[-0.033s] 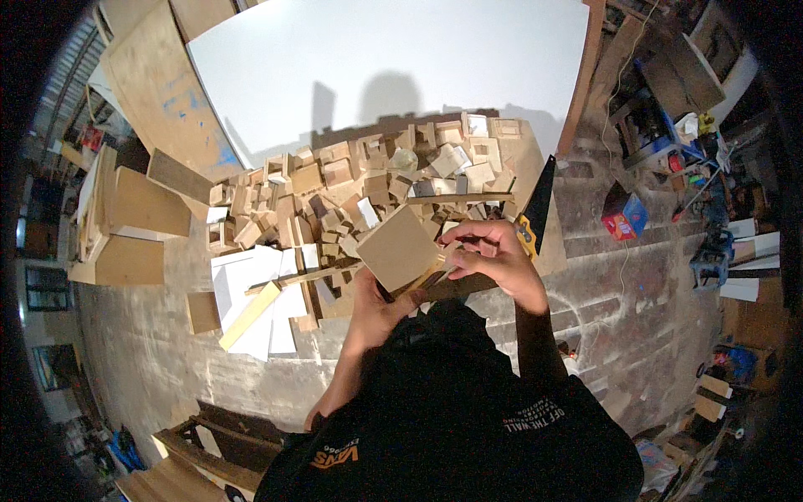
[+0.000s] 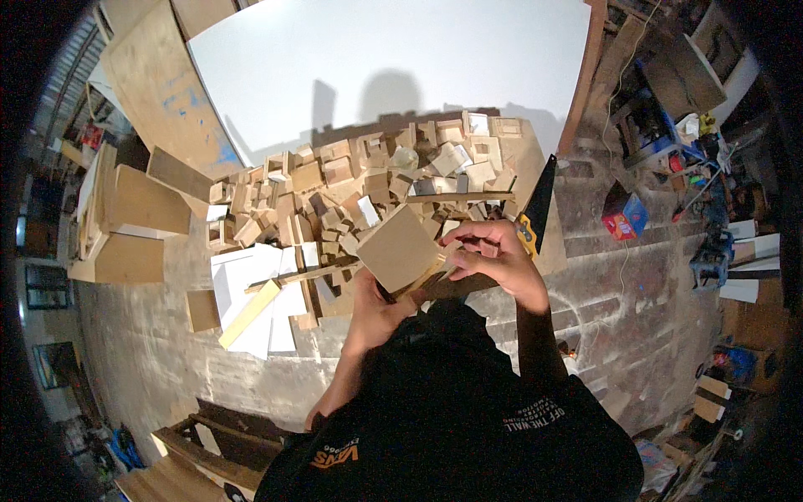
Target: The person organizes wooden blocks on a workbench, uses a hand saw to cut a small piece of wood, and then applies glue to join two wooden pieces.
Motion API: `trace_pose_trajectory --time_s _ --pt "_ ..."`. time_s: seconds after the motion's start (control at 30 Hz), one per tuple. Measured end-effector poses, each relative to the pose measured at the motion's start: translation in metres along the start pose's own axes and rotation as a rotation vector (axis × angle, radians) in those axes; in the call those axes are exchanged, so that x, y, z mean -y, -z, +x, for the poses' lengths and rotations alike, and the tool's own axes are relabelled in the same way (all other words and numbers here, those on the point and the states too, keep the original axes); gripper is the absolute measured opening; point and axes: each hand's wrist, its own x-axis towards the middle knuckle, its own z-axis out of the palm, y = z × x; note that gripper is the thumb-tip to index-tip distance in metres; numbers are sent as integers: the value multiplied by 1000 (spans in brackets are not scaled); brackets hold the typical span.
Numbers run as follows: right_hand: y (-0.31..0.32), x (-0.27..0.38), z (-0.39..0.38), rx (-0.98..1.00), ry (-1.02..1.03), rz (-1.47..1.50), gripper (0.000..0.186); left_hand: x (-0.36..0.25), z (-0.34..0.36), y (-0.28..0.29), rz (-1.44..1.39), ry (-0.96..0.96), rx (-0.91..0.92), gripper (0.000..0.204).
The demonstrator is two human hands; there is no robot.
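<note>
A square tan board (image 2: 397, 243) is held over a work board piled with small wooden blocks and little boxes (image 2: 339, 167). My left hand (image 2: 372, 314) grips its lower left corner, thumb along the lower edge. My right hand (image 2: 502, 263), fingers curled, pinches a thin pale wooden piece (image 2: 435, 269) at the square's right side; what lies inside the fingers is partly hidden. A saw with a black blade (image 2: 543, 197) and yellow handle lies just right of my right hand. Left of my hands are wooden strips (image 2: 251, 309) on white sheets (image 2: 238, 276).
A large white panel (image 2: 385, 46) stands beyond the blocks. Cardboard-brown boards (image 2: 142, 259) are stacked at left. A red and blue box (image 2: 623, 217), a cord and assorted clutter sit on the concrete floor at right. A wooden frame (image 2: 192, 452) is at lower left.
</note>
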Motion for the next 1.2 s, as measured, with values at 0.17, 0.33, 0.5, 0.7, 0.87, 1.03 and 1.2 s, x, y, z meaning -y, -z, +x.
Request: trace_pose_trajectory --time_s 0.17,0.33,0.5,0.7,0.87,1.03,1.2 --pt "4 0 2 82 18 -40 32 4 -7 -2 7 -97 -29 36" --pt "6 -4 5 91 22 -42 31 9 -10 0 65 -28 -21 34" --pt "9 -7 11 117 25 -67 30 7 -8 -5 57 -51 -96 36" --pt "7 3 17 188 120 -485 29 19 -5 -5 84 -49 -148 38" --pt "7 3 20 183 158 -523 31 21 -1 1 101 -11 -97 39" --pt "10 -4 22 137 180 -487 36 29 4 14 85 43 -36 39" --pt "16 -1 26 149 159 -493 35 23 8 9 -366 187 -89 40"
